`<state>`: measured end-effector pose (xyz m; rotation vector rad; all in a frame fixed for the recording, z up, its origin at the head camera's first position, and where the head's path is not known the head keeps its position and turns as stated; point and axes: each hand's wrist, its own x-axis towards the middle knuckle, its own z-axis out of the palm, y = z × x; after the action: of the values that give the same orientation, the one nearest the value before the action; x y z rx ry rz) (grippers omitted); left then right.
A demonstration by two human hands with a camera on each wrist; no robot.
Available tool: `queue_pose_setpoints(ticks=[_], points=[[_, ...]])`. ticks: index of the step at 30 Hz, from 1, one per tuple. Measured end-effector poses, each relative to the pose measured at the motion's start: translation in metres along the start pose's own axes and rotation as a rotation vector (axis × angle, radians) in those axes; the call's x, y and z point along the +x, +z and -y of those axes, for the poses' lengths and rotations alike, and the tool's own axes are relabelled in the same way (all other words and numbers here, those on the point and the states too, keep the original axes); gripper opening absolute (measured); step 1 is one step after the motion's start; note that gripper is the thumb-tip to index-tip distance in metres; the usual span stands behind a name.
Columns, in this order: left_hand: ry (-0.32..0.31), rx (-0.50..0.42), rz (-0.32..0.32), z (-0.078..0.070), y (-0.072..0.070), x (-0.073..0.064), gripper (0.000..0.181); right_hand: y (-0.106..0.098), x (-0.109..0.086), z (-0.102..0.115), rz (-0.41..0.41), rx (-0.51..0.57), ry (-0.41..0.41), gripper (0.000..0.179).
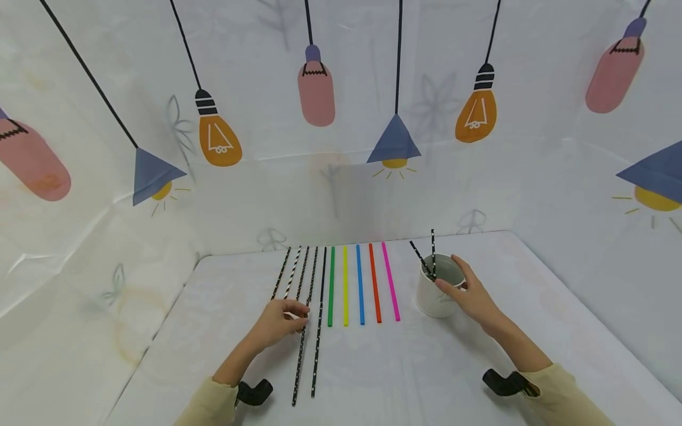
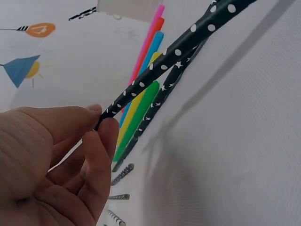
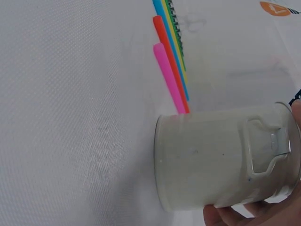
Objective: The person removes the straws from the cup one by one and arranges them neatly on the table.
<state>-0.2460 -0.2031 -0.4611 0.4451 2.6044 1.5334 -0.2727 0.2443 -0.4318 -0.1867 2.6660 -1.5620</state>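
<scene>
In the head view my left hand (image 1: pixel 278 322) pinches a black straw with white dots (image 1: pixel 299 361) between thumb and fingertips. The left wrist view shows this dotted straw (image 2: pixel 162 62) slanting up and away from the fingertips, above a black straw with white stars (image 2: pixel 153 108). My right hand (image 1: pixel 471 296) grips the white cup (image 1: pixel 434 300) near its rim, the thumb at the front. Two black patterned straws (image 1: pixel 433 251) stand leaning in the cup. The right wrist view shows a raised loop on the side of the cup (image 3: pixel 211 160), with fingers underneath.
Between the hands lie a green straw (image 1: pixel 331 287), a yellow straw (image 1: pixel 346 287), a blue straw (image 1: pixel 360 284), a red straw (image 1: pixel 375 284) and a pink straw (image 1: pixel 391 281) in a row. Several black-and-white straws (image 1: pixel 292 272) lie left of them. A printed white sheet (image 1: pixel 341 195) rises behind the table.
</scene>
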Motion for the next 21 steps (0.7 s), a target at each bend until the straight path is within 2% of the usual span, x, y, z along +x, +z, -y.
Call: queue_pose_setpoints(ticks=[12, 17, 21], points=[[-0.034, -0.020, 0.016, 0.013, 0.003, 0.002, 0.022, 0.001, -0.001, 0.001, -0.005, -0.002, -0.003, 0.089], [-0.046, -0.005, 0.006, 0.018, 0.006, 0.003, 0.020, 0.001, -0.001, 0.000, -0.006, -0.001, -0.004, 0.089], [-0.031, 0.019, 0.005, 0.021, 0.008, 0.004, 0.019, 0.002, -0.001, -0.001, -0.012, -0.002, -0.006, 0.089]])
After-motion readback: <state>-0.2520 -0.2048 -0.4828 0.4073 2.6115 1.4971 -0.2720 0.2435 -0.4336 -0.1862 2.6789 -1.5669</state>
